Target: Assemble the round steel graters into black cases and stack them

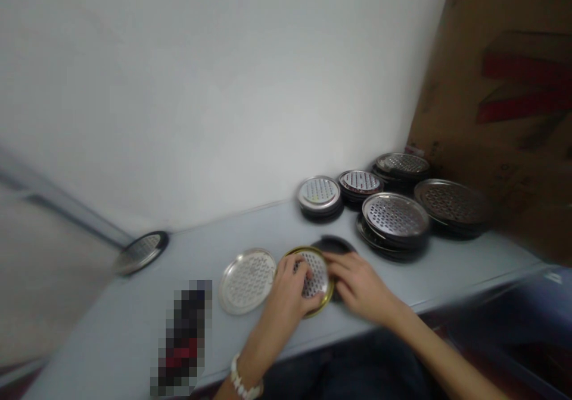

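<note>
A round metal grater with a gold-coloured rim is between my two hands, just above or on the grey table. My left hand has its fingers curled over the grater's face and its thumb near the lower rim. At the right edge, the closed fingers of my right hand hold the rim. Behind that hand lies a dark round disc, partly covered. A silver perforated grater disc lies flat to the left of my left hand.
Stacks of round graters stand at the back right, including a small stack and a larger one. Another disc lies at the table's far left. A pixelated patch covers something at front left. Cardboard boxes rise on the right.
</note>
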`<state>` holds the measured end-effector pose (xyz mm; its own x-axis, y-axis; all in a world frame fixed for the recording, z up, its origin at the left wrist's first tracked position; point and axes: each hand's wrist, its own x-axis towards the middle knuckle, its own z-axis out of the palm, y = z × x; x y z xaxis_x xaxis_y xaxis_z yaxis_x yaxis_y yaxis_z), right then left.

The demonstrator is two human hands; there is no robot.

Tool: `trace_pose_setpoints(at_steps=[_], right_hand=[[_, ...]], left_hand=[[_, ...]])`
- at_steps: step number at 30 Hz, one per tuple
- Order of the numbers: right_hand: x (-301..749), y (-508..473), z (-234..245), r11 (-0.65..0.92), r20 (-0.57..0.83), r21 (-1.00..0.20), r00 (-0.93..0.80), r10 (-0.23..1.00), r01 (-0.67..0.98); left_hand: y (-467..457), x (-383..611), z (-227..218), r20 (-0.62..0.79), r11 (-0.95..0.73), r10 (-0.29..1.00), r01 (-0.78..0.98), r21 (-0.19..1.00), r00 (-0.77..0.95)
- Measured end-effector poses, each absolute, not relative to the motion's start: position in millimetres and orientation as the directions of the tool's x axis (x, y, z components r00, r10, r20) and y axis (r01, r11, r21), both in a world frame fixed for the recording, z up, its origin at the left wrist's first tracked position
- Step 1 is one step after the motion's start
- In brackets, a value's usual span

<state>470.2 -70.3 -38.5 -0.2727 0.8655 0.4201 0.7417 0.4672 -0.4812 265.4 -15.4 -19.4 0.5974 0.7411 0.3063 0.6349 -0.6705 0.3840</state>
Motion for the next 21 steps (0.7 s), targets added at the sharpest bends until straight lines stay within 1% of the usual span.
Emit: trace_pose_setpoints(at_steps=[5, 11, 17, 21], right_hand=[[470.2, -71.0, -36.8, 0.463, 0.417, -0.481, -0.271, 0.868, 0.744], [470.4, -70.8, -37.4, 0.478, 0.437, -0.471, -0.275, 0.856, 0.741], [470.4, -70.5, -39.1, 0.481, 0.442, -0.480, -0.271, 0.855, 0.734], [470.9, -70.6, -39.6, 0.480, 0.440, -0.467, -0.275, 0.855, 0.743]], left_hand=[[-16.8, 266.1, -17.3, 0.294, -0.681, 0.730, 0.628, 0.376, 0.617], [-17.2, 269.2, -22.4, 0.336, -0.676, 0.737, 0.647, 0.352, 0.587], [-19.4, 270.5, -17.1, 0.276, -0.620, 0.784, 0.691, 0.372, 0.556], [-20.3, 266.8, -17.2, 0.295, -0.622, 0.783, 0.684, 0.380, 0.548]])
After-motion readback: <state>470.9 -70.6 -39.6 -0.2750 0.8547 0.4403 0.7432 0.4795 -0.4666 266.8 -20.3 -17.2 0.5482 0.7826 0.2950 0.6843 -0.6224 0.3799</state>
